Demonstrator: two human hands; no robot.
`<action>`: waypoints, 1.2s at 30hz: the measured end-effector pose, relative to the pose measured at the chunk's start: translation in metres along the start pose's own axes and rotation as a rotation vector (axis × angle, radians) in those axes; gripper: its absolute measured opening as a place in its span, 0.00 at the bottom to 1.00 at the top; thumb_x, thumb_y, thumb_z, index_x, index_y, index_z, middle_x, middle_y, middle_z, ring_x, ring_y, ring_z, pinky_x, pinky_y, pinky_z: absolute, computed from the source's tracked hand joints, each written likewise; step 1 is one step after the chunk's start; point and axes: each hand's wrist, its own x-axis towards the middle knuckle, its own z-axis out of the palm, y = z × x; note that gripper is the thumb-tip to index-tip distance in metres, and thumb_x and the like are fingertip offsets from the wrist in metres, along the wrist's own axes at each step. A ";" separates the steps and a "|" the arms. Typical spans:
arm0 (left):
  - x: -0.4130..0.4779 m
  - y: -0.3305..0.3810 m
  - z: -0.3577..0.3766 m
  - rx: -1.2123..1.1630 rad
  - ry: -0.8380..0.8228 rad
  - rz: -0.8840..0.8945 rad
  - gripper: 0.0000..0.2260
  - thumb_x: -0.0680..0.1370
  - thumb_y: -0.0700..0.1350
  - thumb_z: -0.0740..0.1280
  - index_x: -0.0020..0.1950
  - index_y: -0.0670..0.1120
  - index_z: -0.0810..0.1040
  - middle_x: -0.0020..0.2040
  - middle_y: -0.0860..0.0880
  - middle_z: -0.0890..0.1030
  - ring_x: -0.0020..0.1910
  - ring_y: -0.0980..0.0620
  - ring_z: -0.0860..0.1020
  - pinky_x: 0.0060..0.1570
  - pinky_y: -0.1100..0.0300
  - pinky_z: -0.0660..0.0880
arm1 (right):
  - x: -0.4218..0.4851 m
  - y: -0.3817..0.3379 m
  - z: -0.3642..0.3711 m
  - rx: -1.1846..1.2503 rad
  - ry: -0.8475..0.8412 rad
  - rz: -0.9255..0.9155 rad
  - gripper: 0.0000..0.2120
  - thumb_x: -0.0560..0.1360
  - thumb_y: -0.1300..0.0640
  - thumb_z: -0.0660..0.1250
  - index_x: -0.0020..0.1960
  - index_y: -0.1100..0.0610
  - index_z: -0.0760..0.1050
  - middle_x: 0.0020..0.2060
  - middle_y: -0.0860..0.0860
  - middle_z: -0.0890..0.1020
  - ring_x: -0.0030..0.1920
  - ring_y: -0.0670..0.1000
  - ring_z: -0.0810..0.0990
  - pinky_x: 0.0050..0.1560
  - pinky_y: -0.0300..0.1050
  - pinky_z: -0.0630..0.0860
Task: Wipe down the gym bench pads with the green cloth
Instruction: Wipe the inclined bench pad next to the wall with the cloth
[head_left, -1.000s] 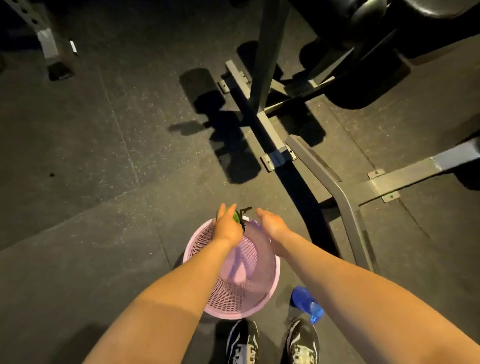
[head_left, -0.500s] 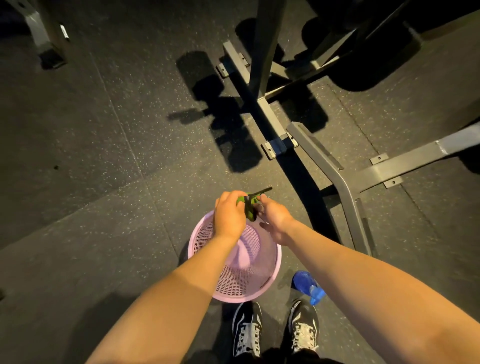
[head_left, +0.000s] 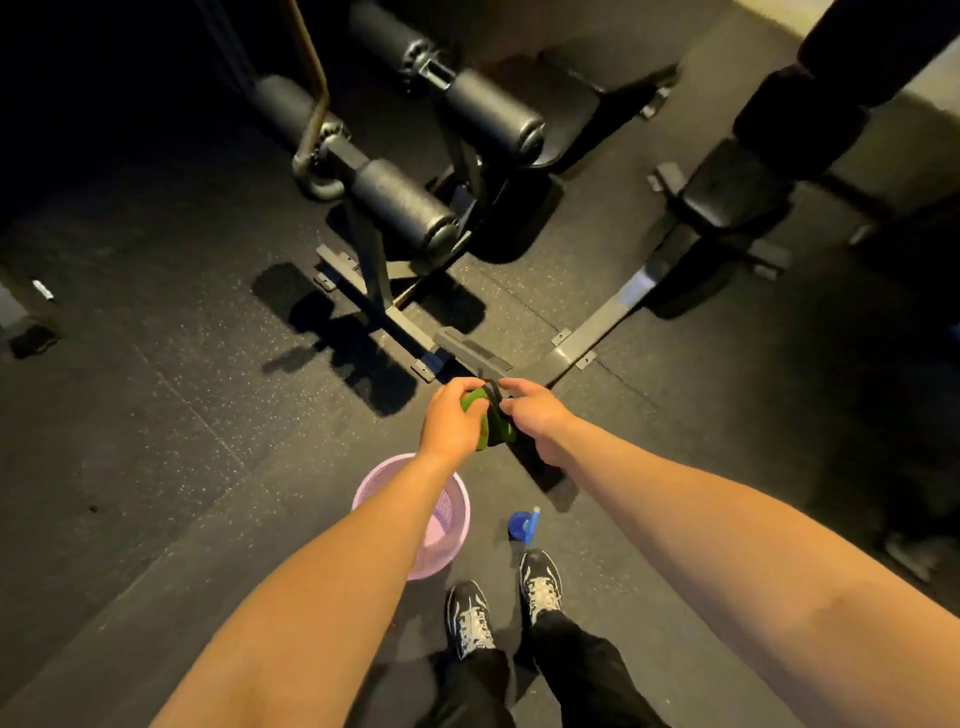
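Note:
A bunched green cloth (head_left: 491, 425) with a dark band or loop at its top hangs between my two hands, above the floor. My left hand (head_left: 451, 418) grips its left side. The fingers of my right hand (head_left: 536, 415) pinch its upper right part at the dark loop. Ahead stand the black roller pads (head_left: 402, 200) of a gym machine, with a second roller pad (head_left: 488, 111) behind. A black flat bench pad (head_left: 727, 189) lies at the right.
A pink plastic basket (head_left: 447, 512) stands on the rubber floor below my left forearm. A blue spray bottle (head_left: 522, 526) lies beside my right shoe (head_left: 540, 579). Grey steel frame legs (head_left: 597, 327) cross the floor just beyond my hands.
My hands have lifted the green cloth up and out of the pink basket. The view has tilted up, bringing the roller pads and the bench into sight.

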 end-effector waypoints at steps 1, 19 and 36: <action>-0.009 0.022 0.002 0.049 -0.022 0.040 0.11 0.82 0.43 0.64 0.63 0.49 0.77 0.60 0.47 0.77 0.54 0.52 0.76 0.54 0.60 0.69 | -0.022 -0.008 -0.015 -0.014 0.025 -0.024 0.20 0.80 0.68 0.59 0.69 0.55 0.72 0.57 0.54 0.79 0.52 0.50 0.78 0.39 0.33 0.77; -0.189 0.336 0.234 0.344 -0.445 0.573 0.12 0.77 0.54 0.68 0.50 0.46 0.73 0.47 0.47 0.79 0.46 0.49 0.77 0.48 0.49 0.74 | -0.301 0.079 -0.353 0.280 0.637 -0.240 0.12 0.81 0.52 0.60 0.58 0.52 0.80 0.57 0.48 0.81 0.56 0.48 0.78 0.62 0.48 0.75; -0.288 0.539 0.526 0.562 -0.768 1.010 0.07 0.83 0.54 0.62 0.59 0.55 0.72 0.50 0.55 0.79 0.47 0.58 0.78 0.48 0.59 0.76 | -0.411 0.212 -0.672 0.357 0.916 -0.312 0.09 0.83 0.56 0.59 0.61 0.49 0.74 0.53 0.46 0.76 0.51 0.43 0.75 0.47 0.40 0.72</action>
